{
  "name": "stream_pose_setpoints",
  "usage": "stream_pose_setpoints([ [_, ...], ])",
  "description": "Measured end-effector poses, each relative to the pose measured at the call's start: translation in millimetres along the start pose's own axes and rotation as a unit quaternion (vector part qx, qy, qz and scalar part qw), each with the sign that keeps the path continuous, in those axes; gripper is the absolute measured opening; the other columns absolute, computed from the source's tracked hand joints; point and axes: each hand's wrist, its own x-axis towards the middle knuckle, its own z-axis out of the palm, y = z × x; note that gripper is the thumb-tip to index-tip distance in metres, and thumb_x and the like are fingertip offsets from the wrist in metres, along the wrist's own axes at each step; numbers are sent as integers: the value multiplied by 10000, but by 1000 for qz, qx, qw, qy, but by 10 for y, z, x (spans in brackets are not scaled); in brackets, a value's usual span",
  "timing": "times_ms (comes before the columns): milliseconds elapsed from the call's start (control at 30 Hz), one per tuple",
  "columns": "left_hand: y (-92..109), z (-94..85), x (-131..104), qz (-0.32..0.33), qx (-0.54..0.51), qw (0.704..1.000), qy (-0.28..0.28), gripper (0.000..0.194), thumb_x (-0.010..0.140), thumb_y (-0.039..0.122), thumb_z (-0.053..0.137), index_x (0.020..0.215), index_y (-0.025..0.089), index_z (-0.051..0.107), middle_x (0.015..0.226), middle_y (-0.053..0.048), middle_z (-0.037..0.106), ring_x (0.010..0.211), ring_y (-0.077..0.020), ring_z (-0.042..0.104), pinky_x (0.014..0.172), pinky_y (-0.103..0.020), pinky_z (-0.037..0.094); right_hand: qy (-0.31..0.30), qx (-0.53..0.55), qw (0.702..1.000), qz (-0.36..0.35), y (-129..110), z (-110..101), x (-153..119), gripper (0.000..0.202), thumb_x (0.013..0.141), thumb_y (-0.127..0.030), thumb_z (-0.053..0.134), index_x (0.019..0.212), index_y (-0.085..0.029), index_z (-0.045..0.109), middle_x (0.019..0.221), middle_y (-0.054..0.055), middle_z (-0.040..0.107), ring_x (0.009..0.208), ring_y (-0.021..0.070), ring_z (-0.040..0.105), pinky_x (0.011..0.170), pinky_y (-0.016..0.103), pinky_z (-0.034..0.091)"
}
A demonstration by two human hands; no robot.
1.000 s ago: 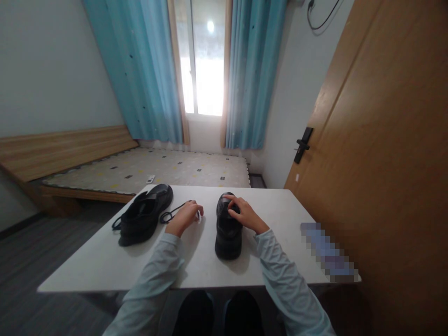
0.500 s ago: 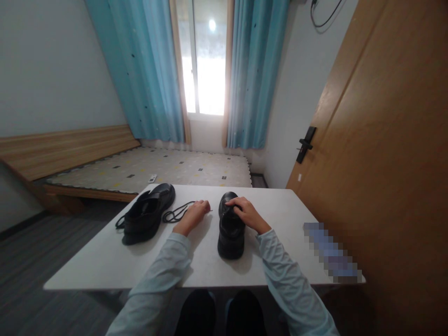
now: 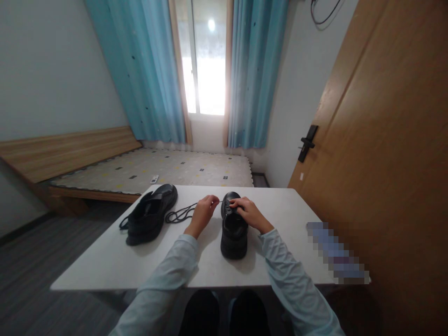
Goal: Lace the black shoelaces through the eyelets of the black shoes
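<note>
The left hand (image 3: 207, 209) pinches a black lace (image 3: 180, 213) between 2 shoes, while the right hand's bent fingers touch the right shoe (image 3: 234, 235) near its far end.

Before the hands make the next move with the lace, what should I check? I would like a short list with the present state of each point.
1. Left hand grips the black lace near its tip: ok.
2. Right hand touches the nearer shoe: ok.
3. That shoe stands sole-down on the table: ok.
4. Lace slack is free of knots: cannot tell.
5. Lace tip is in an eyelet: cannot tell.
6. Other shoe is apart from both hands: ok.
</note>
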Motion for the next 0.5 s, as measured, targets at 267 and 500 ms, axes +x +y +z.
stream_pose_setpoints([
  [267, 47, 31, 4, -11, -14, 999, 45, 155, 907, 266, 451, 908, 172, 575, 897, -55, 636, 788, -160, 581, 767, -295, 457, 7, 3, 1000, 3, -20, 2, -1, 277, 718, -20, 485, 821, -191, 678, 1045, 55, 691, 994, 195, 572, 951, 395, 405],
  [500, 90, 28, 5, 0, -9, 1000, 23, 149, 903, 256, 454, 904, 178, 582, 891, -59, 631, 817, -165, 581, 782, -303, 455, 11, -10, 1000, 0, -11, 19, 7, 284, 721, -21, 483, 836, -196, 675, 1045, 48, 690, 983, 197, 572, 937, 394, 407],
])
